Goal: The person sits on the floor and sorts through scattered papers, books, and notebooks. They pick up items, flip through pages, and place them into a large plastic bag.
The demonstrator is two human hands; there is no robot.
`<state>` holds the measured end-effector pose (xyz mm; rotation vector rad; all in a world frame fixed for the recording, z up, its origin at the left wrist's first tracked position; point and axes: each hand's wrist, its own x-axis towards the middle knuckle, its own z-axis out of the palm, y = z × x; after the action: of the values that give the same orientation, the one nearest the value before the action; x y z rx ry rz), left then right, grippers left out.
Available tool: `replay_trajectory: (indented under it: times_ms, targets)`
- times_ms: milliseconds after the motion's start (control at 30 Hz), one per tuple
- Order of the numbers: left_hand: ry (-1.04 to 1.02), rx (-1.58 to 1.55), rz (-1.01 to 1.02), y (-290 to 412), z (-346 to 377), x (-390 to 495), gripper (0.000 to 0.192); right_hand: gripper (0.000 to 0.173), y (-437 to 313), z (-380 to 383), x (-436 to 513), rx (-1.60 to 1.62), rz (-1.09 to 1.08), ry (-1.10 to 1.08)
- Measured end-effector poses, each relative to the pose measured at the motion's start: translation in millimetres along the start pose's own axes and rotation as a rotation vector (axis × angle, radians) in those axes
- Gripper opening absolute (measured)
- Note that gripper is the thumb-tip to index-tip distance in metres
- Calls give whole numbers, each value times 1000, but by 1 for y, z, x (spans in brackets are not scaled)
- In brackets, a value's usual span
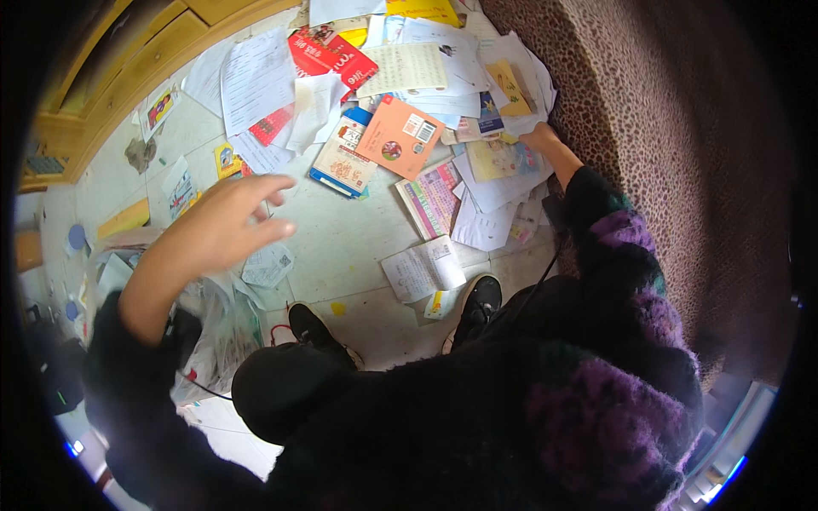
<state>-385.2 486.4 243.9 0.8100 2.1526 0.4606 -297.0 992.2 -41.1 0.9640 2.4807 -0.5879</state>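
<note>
My left hand (239,217) hangs above the tiled floor at the left, fingers apart and nothing in it, a little blurred. Below it stands a clear plastic bag (223,319) with papers inside. At the right, my right hand (540,137) reaches to the edge of the paper pile, beside a colourful picture booklet (501,160); its fingertips are partly hidden, so any grip is unclear. Between the hands lie an orange book (401,137), a blue-edged box or book (345,156) partly beneath it, a purple-and-white printed book (429,201) and an open booklet (425,268).
Loose sheets (259,76) and red printed cards (332,57) spread across the floor ahead. A wooden cabinet (147,57) borders the upper left. Leopard-print fabric (594,96) rises along the right. My black shoes (484,300) stand near the open booklet.
</note>
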Motion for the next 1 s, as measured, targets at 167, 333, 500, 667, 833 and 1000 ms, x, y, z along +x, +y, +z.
replay_trajectory:
  times_ms: [167, 333, 500, 667, 833, 1000]
  targets:
    - [-518, -50, -170, -23, 64, 157, 47, 56, 0, 42, -16, 218, 174, 91]
    - [-389, 38, -253, -46, 176, 259, 51, 93, -5, 67, -18, 62, 164, 172]
    - [361, -301, -246, -53, 282, 281, 50, 81, -9, 89, -19, 241, 134, 122]
    - [102, -910, -348, -60, 287, 242, 35, 55, -29, 114, -21, 335, -131, -28]
    - [217, -1340, -283, -116, 260, 159, 33, 43, -31, 103, -20, 327, -233, -171]
    - [490, -1602, -319, -177, 253, 106, 31, 39, 2, 62, -14, 392, -141, -101]
